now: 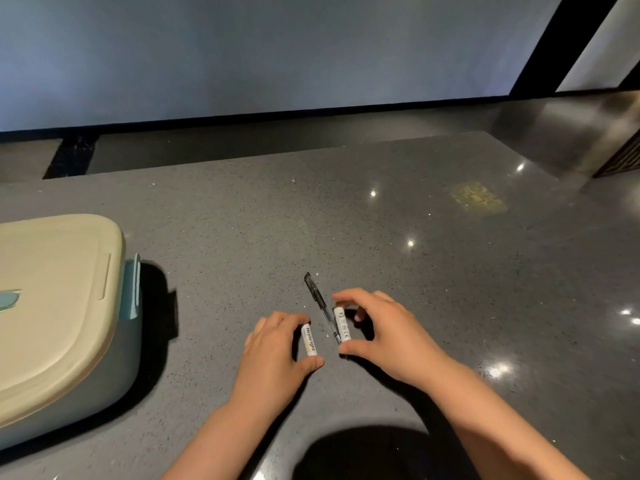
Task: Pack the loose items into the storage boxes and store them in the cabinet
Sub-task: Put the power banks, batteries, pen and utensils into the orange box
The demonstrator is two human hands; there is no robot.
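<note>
Two white batteries lie on the grey speckled table (398, 216): the left battery (309, 340) (printed "Heybright") pinched end to end by the left hand (273, 355), the right battery (342, 323) likewise by the right hand (384, 327). A clear black-capped pen (321, 306) lies between. The lidded blue storage box (69, 327) sits far left.

The place looked like a polished indoor room, perhaps a home or a showroom, though nothing settled which. A dark grey speckled stone counter (398, 216) threw back small ceiling lights, a wide pale wall panel (263, 50) edged in black rose behind it, and a lidded plastic storage box (55, 306) stood at the left.
</note>
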